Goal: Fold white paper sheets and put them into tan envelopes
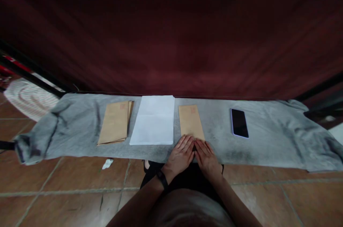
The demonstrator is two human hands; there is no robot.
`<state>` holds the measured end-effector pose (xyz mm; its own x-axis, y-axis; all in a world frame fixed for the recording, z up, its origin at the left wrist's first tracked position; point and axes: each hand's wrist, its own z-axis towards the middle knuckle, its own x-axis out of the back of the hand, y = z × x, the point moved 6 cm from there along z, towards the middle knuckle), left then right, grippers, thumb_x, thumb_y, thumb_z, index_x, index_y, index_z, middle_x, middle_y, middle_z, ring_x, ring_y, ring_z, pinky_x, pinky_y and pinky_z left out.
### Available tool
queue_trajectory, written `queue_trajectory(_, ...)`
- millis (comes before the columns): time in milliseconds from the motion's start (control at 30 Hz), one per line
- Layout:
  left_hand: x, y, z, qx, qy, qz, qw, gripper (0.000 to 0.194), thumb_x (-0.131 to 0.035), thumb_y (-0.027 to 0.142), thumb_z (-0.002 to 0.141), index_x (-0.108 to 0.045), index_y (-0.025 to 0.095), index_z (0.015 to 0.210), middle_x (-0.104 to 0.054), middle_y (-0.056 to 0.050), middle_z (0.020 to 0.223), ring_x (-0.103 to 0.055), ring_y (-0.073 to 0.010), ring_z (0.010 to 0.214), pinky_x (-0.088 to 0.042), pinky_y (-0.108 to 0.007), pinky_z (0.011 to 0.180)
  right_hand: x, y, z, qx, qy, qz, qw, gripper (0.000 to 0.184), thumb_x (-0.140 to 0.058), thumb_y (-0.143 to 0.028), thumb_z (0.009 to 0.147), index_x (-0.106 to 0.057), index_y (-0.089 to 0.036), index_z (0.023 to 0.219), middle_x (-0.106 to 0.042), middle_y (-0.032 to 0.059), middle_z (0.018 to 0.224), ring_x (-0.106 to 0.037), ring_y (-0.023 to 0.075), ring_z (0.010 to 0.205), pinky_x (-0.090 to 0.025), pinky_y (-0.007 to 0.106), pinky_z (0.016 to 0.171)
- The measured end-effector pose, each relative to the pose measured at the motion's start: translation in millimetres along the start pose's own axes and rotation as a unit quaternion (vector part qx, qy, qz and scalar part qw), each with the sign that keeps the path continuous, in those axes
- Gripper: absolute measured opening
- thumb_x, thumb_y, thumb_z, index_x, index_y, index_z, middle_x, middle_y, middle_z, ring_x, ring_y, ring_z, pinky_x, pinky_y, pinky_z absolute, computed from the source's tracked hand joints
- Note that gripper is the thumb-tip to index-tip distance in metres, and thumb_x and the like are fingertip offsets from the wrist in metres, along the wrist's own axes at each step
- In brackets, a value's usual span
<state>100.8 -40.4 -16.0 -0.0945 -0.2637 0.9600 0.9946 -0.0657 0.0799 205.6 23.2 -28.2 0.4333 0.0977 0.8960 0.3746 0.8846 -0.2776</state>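
Observation:
A brown paper envelope [190, 119] with a small reddish printed mark lies lengthwise in front of me on the grey cloth. My left hand [182, 152] rests flat on its near end, fingers stretched out. Beside it, my right hand [205, 155] also lies flat on the envelope's near end, fingertips almost meeting those of the left. The envelope's near edge is hidden under both hands. Just left of it is a stack of white paper sheets [154, 121] with a faint crease across the middle. Farther left sits a pile of brown envelopes [114, 121].
A phone [239, 123] with a purple case lies at the right on the grey cloth [270, 134]. Behind the cloth rises a dark red fabric wall [171, 48]. A crumpled white scrap [107, 163] is on the tiled floor [75, 177]. Striped fabric [29, 98] hangs at far left.

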Motion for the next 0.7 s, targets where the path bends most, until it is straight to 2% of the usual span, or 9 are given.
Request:
queue_trajectory(233,-3.3,-1.4,-9.0,0.028,0.001,0.013,1.000,0.053,-0.044,0.035,0.101,-0.042,0.011,0.148,-0.041,-0.012,0.156,-0.034,-0.0221,0.147,-0.029,-0.039,0.122,6.9,-0.6,0.5,-0.015,-0.007,-0.032,0.999,0.047,-0.041,-0.021,0.102,-0.046,-0.015,0.148,-0.054,0.0096,0.147,-0.049,0.0218,0.137,-0.032,0.043,0.121)
queue_trajectory(467,-0.8,-6.9,-18.6,0.045,0.003,0.010,0.999,0.058,-0.045,0.041,0.101,-0.039,0.012,0.150,-0.042,-0.013,0.156,-0.036,-0.0232,0.146,-0.033,-0.040,0.120,14.0,15.3,-8.2,-0.026,-0.014,-0.053,0.998,0.050,-0.042,-0.021,0.103,-0.039,-0.014,0.152,-0.047,0.0106,0.152,-0.046,0.0233,0.140,-0.030,0.046,0.121)
queue_trajectory(700,-0.8,-12.4,-27.4,0.058,0.005,0.018,0.998,0.063,-0.048,0.044,0.100,-0.035,0.011,0.153,-0.041,-0.015,0.156,-0.037,-0.0248,0.146,-0.033,-0.041,0.120,18.8,27.1,-14.3,-0.027,0.004,-0.053,0.998,0.050,-0.042,-0.023,0.103,-0.039,-0.017,0.153,-0.050,0.0088,0.150,-0.047,0.0229,0.139,-0.030,0.045,0.122)
